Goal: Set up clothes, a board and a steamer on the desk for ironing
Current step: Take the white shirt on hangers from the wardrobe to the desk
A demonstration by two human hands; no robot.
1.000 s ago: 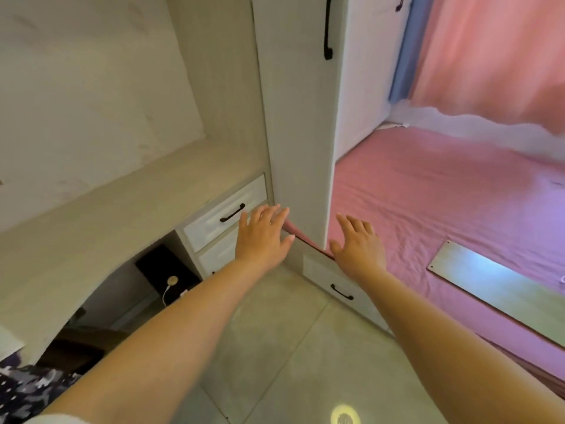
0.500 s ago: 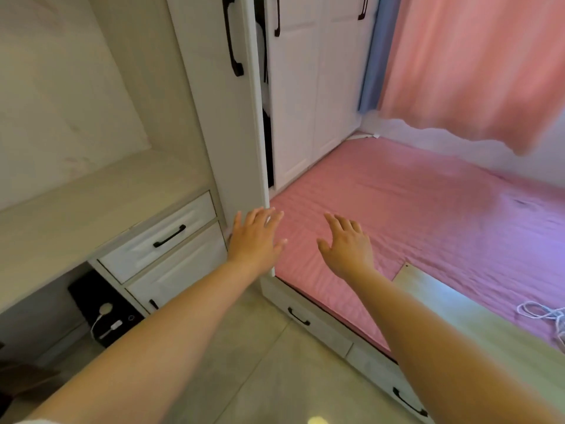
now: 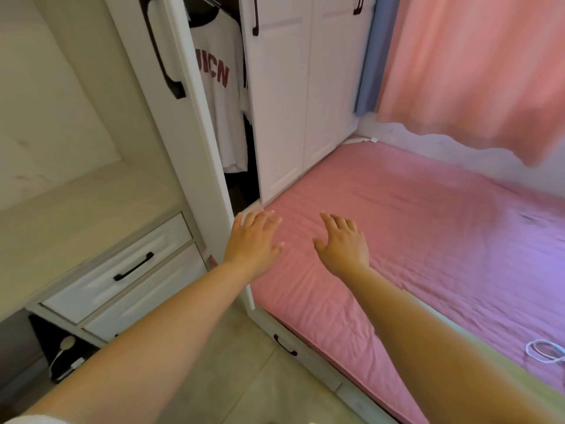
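A white T-shirt with dark red lettering (image 3: 218, 96) hangs inside the wardrobe, showing through the gap beside the open door (image 3: 183, 123). My left hand (image 3: 253, 240) is stretched out with straight fingers, close to the lower edge of that door. Beside it my right hand (image 3: 342, 243) hovers over the pink bed, fingers spread and holding nothing. The pale desk top (image 3: 76, 215) lies at the left. The board's edge is hidden behind my right forearm.
The pink-sheeted bed (image 3: 412, 234) fills the right side, with a drawer (image 3: 286, 344) in its base. A white cable (image 3: 544, 350) lies on it at far right. Two desk drawers (image 3: 128, 270) sit under the desk top. Closed wardrobe doors (image 3: 302, 87) and pink curtains (image 3: 474, 62) stand behind.
My view has swung right and up. The wardrobe door has opened wider and the hanging T-shirt has come into sight. Both hands stay outstretched and empty.
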